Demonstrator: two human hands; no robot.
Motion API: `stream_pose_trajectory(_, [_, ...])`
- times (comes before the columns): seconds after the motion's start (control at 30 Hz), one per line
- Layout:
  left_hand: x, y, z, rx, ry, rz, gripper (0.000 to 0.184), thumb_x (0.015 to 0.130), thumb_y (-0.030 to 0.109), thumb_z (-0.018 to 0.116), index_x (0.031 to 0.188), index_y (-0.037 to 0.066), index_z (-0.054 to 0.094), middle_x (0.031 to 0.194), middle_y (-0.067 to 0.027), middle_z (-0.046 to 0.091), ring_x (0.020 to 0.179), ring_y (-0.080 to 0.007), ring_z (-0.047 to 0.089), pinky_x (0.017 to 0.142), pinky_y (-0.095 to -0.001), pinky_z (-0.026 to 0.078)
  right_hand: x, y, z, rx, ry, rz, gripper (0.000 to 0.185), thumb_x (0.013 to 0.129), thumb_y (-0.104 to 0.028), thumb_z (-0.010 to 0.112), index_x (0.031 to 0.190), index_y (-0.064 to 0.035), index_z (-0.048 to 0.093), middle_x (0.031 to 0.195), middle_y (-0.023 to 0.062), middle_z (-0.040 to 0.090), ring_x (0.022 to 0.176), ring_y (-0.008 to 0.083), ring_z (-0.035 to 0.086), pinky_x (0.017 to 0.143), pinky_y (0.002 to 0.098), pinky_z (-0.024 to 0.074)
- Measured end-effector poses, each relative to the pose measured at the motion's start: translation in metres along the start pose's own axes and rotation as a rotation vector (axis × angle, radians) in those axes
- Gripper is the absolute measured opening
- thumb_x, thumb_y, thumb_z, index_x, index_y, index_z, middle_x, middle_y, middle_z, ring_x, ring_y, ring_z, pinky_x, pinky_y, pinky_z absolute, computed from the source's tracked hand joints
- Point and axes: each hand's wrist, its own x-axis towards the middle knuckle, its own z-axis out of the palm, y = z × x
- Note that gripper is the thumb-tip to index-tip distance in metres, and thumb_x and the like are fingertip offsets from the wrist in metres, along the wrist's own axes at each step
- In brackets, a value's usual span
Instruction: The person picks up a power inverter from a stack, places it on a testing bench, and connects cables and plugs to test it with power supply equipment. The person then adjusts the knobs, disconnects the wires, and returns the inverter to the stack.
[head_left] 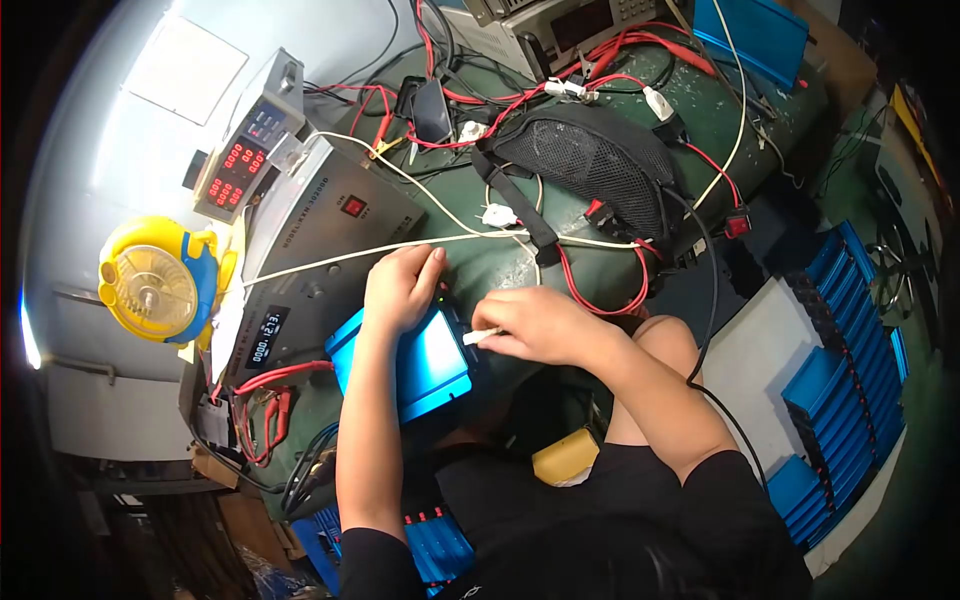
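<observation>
The left hand (pixel 403 288) is resting at the far edge of the blue box (pixel 435 350), its forearm stretching straight out over the box; the fingers are curling over, and I can't tell how firmly they're gripping. The right hand (pixel 525 325) is reaching in from the right, elbow bent and wrist fairly level, its fingers pinching a small white plug (pixel 480 337) just beside the box's right edge.

The box is lying on the green surface (pixel 475 270), with red cables (pixel 290 374) running to its left side. Left of the box, a grey power unit (pixel 320 250) is standing with its display glowing, and past that a yellow fan (pixel 155 280) is facing the room. Beyond the box, a black mesh bag (pixel 590 165) is sitting among tangled leads, while well to the box's right, rows of blue casings (pixel 850 370) are lying beside a pale board (pixel 755 355)
</observation>
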Motion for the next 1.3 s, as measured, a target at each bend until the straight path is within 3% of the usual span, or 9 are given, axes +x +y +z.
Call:
stream_pose_trajectory(0.47, [0.000, -0.001, 0.002, 0.020, -0.003, -0.066, 0.039, 0.101, 0.036, 0.057, 0.081, 0.004, 0.069, 0.079, -0.0172, 0.067, 0.079, -0.0395, 0.067, 0.071, -0.0484, 0.052, 0.007, -0.001, 0.000, 0.145, -0.044, -0.024, 0.021, 0.091, -0.018, 0.076, 0.097, -0.0014, 0.065, 0.090, 0.0113, 0.069, 0.076, 0.0284, 0.068, 0.069, 0.0382, 0.0536])
stream_pose_trajectory(0.53, [0.001, -0.003, 0.004, 0.021, 0.001, -0.069, 0.039, 0.100, 0.036, 0.058, 0.079, 0.005, 0.068, 0.078, -0.0172, 0.068, 0.080, -0.0391, 0.067, 0.070, -0.0486, 0.052, 0.009, -0.006, -0.007, 0.213, -0.160, 0.068, 0.021, 0.091, -0.020, 0.073, 0.096, -0.0013, 0.064, 0.094, 0.0170, 0.070, 0.091, 0.0374, 0.069, 0.078, 0.0453, 0.0544])
stream_pose_trajectory(0.77, [0.000, -0.007, 0.008, 0.046, 0.031, -0.062, 0.040, 0.098, 0.034, 0.061, 0.071, 0.005, 0.062, 0.072, -0.0155, 0.066, 0.076, -0.0390, 0.067, 0.067, -0.0502, 0.051, 0.023, -0.001, -0.002, 0.194, -0.241, 0.029, 0.020, 0.092, -0.020, 0.072, 0.098, -0.0015, 0.066, 0.097, 0.0173, 0.072, 0.090, 0.0377, 0.070, 0.078, 0.0457, 0.0546])
stream_pose_trajectory(0.83, [0.000, -0.008, 0.008, 0.047, 0.044, -0.055, 0.039, 0.098, 0.034, 0.061, 0.072, 0.005, 0.063, 0.072, -0.0156, 0.066, 0.076, -0.0390, 0.067, 0.067, -0.0503, 0.051, 0.024, 0.000, 0.001, 0.170, -0.196, -0.018, 0.021, 0.092, -0.018, 0.076, 0.096, -0.0002, 0.065, 0.088, 0.0129, 0.070, 0.078, 0.0268, 0.070, 0.068, 0.0381, 0.0543])
stream_pose_trajectory(0.9, [0.000, -0.006, 0.007, 0.054, 0.053, -0.034, 0.039, 0.097, 0.034, 0.061, 0.072, 0.005, 0.063, 0.073, -0.0158, 0.066, 0.076, -0.0390, 0.067, 0.068, -0.0504, 0.052, 0.024, -0.003, 0.003, 0.111, -0.183, -0.049, 0.021, 0.092, -0.018, 0.076, 0.096, -0.0003, 0.065, 0.089, 0.0133, 0.070, 0.079, 0.0282, 0.070, 0.069, 0.0392, 0.0546])
stream_pose_trajectory(0.97, [0.002, -0.007, 0.007, 0.077, 0.036, -0.022, 0.035, 0.098, 0.032, 0.060, 0.076, 0.007, 0.068, 0.066, -0.0087, 0.068, 0.066, -0.0293, 0.070, 0.065, -0.0431, 0.053, 0.021, -0.006, 0.005, 0.082, -0.163, -0.030, 0.020, 0.090, -0.017, 0.076, 0.097, -0.0009, 0.066, 0.091, 0.0134, 0.069, 0.082, 0.0323, 0.070, 0.073, 0.0415, 0.0554])
stream_pose_trajectory(1.1, [0.001, -0.007, 0.005, 0.015, 0.013, -0.101, 0.038, 0.095, 0.037, 0.062, 0.076, 0.006, 0.068, 0.078, -0.0173, 0.067, 0.079, -0.0409, 0.067, 0.069, -0.0519, 0.052, 0.017, -0.010, 0.004, -0.052, -0.116, -0.107, 0.021, 0.088, -0.019, 0.077, 0.096, -0.0035, 0.066, 0.097, 0.0117, 0.070, 0.093, 0.0331, 0.068, 0.083, 0.0424, 0.0539])
stream_pose_trajectory(1.2, [-0.002, -0.007, 0.003, 0.062, 0.064, -0.047, 0.041, 0.095, 0.041, 0.062, 0.075, 0.005, 0.067, 0.078, -0.0182, 0.067, 0.079, -0.0410, 0.067, 0.070, -0.0529, 0.052, 0.024, -0.047, -0.017, -0.134, 0.161, -0.248, 0.028, 0.084, -0.018, 0.080, 0.107, -0.0043, 0.070, 0.108, 0.0121, 0.072, 0.098, 0.0325, 0.069, 0.088, 0.0399, 0.0541])
stream_pose_trajectory(1.3, [-0.002, -0.007, 0.004, 0.072, 0.062, -0.059, 0.040, 0.093, 0.042, 0.063, 0.080, 0.006, 0.072, 0.080, -0.0173, 0.070, 0.082, -0.0387, 0.069, 0.073, -0.0519, 0.054, 0.019, -0.104, -0.061, 0.039, 0.345, -0.267, 0.032, 0.084, -0.016, 0.077, 0.111, -0.0014, 0.069, 0.111, 0.0162, 0.072, 0.096, 0.0285, 0.069, 0.082, 0.0414, 0.0560])
